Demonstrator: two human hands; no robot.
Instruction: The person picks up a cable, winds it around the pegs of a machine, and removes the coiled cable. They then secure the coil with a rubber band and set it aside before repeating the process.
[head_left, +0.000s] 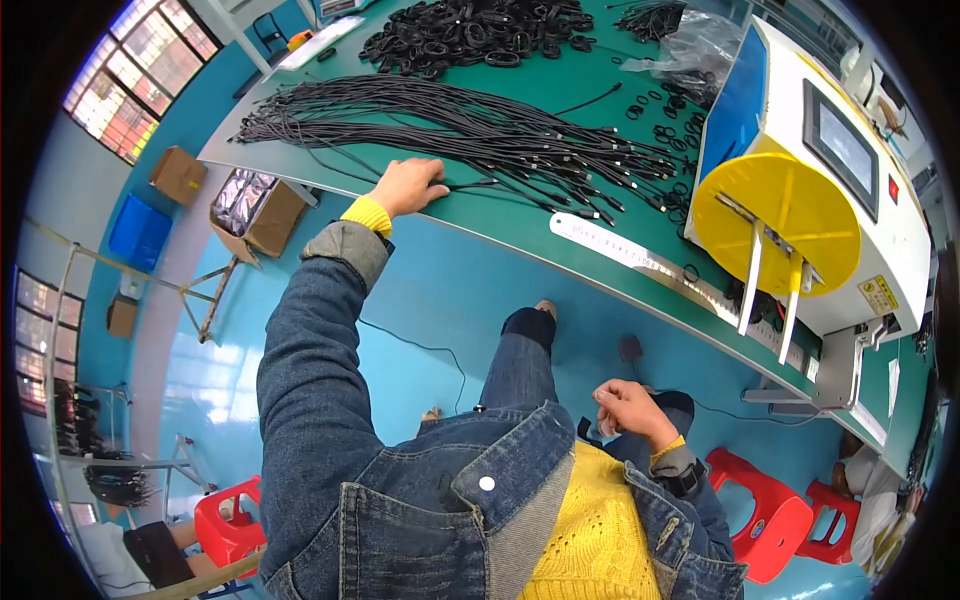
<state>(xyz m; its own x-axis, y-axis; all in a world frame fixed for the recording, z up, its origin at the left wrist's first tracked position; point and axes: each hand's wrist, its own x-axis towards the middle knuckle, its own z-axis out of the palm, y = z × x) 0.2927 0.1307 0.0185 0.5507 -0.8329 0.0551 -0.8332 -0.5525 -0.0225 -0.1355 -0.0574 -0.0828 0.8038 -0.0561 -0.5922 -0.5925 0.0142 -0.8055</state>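
Note:
At the near edge of the green table, my left hand (405,187) is closed over a black cable (470,186), whose connector end sticks out to the right of the fingers. Just beyond it a long bundle of black cables (400,108) lies across the table, metal plug ends toward the right. My right hand (632,410) hangs low in front of my body, away from the table, its fingers curled and pressed together. Something small and black shows beside those fingers; whether they grip it is unclear.
A white machine (840,130) with a yellow disc (775,222) and two prongs stands at the right. A white ruler strip (600,240) runs along the table edge. Coiled cables (470,35) pile up at the back, near a clear plastic bag (690,50). Red stools (765,515) stand behind.

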